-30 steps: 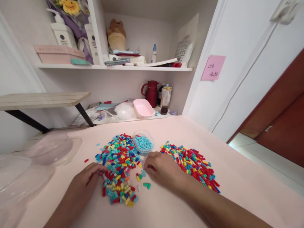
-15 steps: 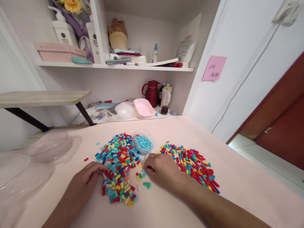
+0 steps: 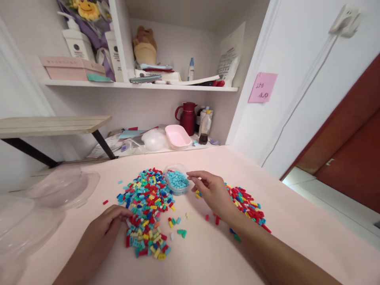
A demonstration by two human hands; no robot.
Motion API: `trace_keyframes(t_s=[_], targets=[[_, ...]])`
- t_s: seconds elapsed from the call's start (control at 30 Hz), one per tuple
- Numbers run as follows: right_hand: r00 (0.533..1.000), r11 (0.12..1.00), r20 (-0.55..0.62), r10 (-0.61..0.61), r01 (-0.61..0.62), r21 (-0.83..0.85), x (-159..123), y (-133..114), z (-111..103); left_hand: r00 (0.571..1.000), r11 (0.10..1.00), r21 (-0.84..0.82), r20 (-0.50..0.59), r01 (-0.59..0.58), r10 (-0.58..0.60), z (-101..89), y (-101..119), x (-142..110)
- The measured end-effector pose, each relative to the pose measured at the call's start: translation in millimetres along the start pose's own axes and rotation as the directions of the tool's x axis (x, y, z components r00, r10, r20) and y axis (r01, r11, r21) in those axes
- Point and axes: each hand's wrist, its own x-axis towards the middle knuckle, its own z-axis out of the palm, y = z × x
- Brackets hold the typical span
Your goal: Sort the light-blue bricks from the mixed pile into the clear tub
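Note:
My left hand [image 3: 105,225] rests at the left edge of a mixed pile of small toy building bricks [image 3: 148,198]. Its fingers are bent together and their tips touch the bricks; anything between them is hidden. My right hand [image 3: 209,190] is at the right rim of a clear plastic tub [image 3: 181,192], thumb and forefinger close together. I cannot make out what they pinch. Light blue bricks [image 3: 178,179] fill much of the tub. A second brick pile [image 3: 246,202], largely red, lies partly behind my right hand and forearm.
Clear plastic lids or containers [image 3: 68,186] lie at the table's left, near a small wooden shelf [image 3: 53,123]. Loose bricks, including green ones [image 3: 182,232], are between the piles. At the back are a pink tray [image 3: 178,136], a red jug [image 3: 187,118] and a bottle [image 3: 204,128].
My right hand has moved away from the loose bricks between the piles, up to the tub's right rim. My left hand stays at the pile's edge. The view has shifted slightly.

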Motion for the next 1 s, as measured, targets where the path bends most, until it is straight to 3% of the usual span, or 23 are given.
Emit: trace_keyframes(t_s=[0.17,0.33,0.53,0.73,0.83,1.0], targets=[[0.997,0.997,-0.006,-0.077,0.076,-0.012,-5,-12,-3,1.000,1.000,0.015,-0.011,-0.001,0.001,1.3,-2,0],[0.967,0.933,0.113,-0.228,0.250,-0.260,-7,-8,-3,1.000,1.000,0.030,0.008,0.003,-0.003,0.1,-1,-1],[0.955,0.757,0.286,-0.080,0.244,-0.606,-7,5,2,1.000,0.999,0.039,0.007,0.004,-0.004,0.3,0,0],[0.956,0.617,0.294,-0.018,0.242,-0.749,-1,0,8,0.999,1.000,0.005,-0.044,-0.012,0.012,5.3,-9,3],[0.955,0.603,0.297,-0.029,0.254,-0.757,4,-9,5,0.999,1.000,-0.030,-0.051,0.003,-0.004,7.2,-12,4],[0.954,0.667,0.299,-0.012,0.231,-0.709,31,-31,-14,0.997,0.996,-0.084,-0.079,-0.001,-0.006,7.7,-10,4]])
